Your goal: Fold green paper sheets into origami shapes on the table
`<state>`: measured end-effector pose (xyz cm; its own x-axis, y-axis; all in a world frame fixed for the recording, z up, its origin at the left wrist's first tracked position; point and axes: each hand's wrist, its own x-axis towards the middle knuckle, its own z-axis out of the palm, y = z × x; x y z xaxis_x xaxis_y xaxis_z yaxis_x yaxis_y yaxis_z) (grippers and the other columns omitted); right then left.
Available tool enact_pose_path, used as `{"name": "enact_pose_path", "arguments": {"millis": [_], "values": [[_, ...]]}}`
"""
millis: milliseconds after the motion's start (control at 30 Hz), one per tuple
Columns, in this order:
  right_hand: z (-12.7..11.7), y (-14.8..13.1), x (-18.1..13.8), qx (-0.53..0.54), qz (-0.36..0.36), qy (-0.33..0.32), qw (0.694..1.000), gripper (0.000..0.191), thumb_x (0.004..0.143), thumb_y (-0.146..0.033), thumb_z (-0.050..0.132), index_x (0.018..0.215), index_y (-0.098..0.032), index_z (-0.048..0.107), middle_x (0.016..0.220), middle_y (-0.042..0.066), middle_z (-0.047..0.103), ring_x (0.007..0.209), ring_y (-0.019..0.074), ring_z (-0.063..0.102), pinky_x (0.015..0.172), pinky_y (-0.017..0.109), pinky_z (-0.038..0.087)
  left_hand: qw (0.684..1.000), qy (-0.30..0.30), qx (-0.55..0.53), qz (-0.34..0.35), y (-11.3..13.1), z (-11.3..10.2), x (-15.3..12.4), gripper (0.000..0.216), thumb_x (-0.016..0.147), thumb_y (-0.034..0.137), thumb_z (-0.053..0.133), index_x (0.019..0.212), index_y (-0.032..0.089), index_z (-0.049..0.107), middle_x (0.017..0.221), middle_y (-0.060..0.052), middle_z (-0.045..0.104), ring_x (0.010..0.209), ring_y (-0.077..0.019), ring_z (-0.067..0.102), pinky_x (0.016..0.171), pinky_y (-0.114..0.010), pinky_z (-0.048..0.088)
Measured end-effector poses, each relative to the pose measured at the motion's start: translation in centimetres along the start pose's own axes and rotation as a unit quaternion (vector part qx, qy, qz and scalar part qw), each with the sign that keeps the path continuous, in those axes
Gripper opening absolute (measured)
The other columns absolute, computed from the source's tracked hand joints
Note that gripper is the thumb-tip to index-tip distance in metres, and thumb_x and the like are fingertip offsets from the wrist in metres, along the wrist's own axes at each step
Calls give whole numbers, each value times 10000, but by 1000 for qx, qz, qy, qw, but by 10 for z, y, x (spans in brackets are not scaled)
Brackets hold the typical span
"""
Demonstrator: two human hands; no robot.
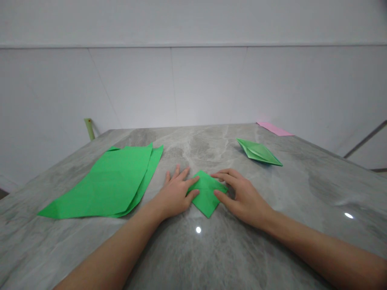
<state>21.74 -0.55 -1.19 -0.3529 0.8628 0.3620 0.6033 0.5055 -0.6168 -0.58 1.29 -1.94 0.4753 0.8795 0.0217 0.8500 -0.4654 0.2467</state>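
A small folded green paper (206, 197) lies flat on the grey marble table (193, 249), shaped like a diamond. My left hand (175, 192) rests on the table at its left side, fingers spread, with the forefinger and thumb pressing on the paper's left edge. On the paper's right side is my right hand (242, 195), its fingers stretched out flat, fingertips on the upper right corner and thumb at the right edge. Neither hand grips the paper.
A stack of flat green sheets (111, 183) lies to the left. A finished folded green paper shape (259, 152) sits at the back right, and a pink sheet (275, 129) lies at the far edge. A white wall stands behind the table.
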Motion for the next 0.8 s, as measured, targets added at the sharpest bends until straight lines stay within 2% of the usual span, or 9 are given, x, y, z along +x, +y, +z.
{"name": "enact_pose_path", "arguments": {"millis": [100,300,400,467,533,600,667,733,800], "values": [[1,0,0,129,2,25,991,311,812,-236,628,1118,-230,679,1182,84,603,1114,241,584,949,415,492,1000,12,3,-18,-2,1,0,507,979,425,467,1459,262,461,1579,-181,292,1449,-475,121,1097,-713,161],[-1,16,7,336,151,70,927,293,768,-407,705,1004,-234,720,1033,65,663,1002,251,612,851,420,527,1000,0,-14,1,-1,0,3,417,985,251,459,1386,322,550,1594,-136,278,1461,-450,89,1097,-715,166],[-2,17,10,417,177,59,890,320,740,-435,736,980,-224,716,1026,61,663,986,245,616,838,410,539,1000,4,-21,18,-1,0,3,452,963,131,434,1322,341,609,1585,-102,312,1471,-423,95,1101,-717,162],[-2,14,9,439,175,34,881,331,749,-429,725,1002,-216,702,1036,68,660,987,243,621,827,405,549,999,6,-31,24,-2,-1,3,480,950,85,409,1305,326,625,1563,-95,360,1472,-406,144,1100,-719,173],[-2,12,8,430,152,-4,890,326,788,-416,687,1043,-213,683,1033,78,661,977,239,629,812,401,558,999,8,-43,30,-2,-1,2,458,960,106,402,1312,306,616,1542,-96,400,1460,-390,225,1095,-723,186],[-2,9,5,374,96,-40,922,303,822,-384,657,1075,-218,667,1080,91,650,1011,240,624,797,382,562,998,13,-53,38,-2,-2,1,382,981,212,442,1315,294,608,1529,-100,419,1439,-391,290,1088,-733,187],[-4,5,3,273,5,-68,959,268,838,-329,646,1086,-230,671,1140,94,627,1040,233,615,811,369,556,997,21,-58,45,-1,-2,0,361,965,344,518,1311,292,606,1524,-103,427,1428,-407,307,1083,-745,175],[-8,0,1,164,-96,-96,977,195,849,-280,639,1023,-236,713,1183,93,610,1067,231,607,904,407,521,997,28,-63,46,-1,-2,0,371,947,394,551,1298,290,613,1519,-101,435,1425,-414,310,1085,-746,169],[-13,-5,1,76,-182,-127,972,127,844,-262,650,902,-237,760,1198,91,615,1158,253,571,1046,476,419,996,29,-68,42,-1,-1,0,348,969,363,509,1293,293,615,1521,-88,435,1430,-400,307,1093,-738,169]]}}
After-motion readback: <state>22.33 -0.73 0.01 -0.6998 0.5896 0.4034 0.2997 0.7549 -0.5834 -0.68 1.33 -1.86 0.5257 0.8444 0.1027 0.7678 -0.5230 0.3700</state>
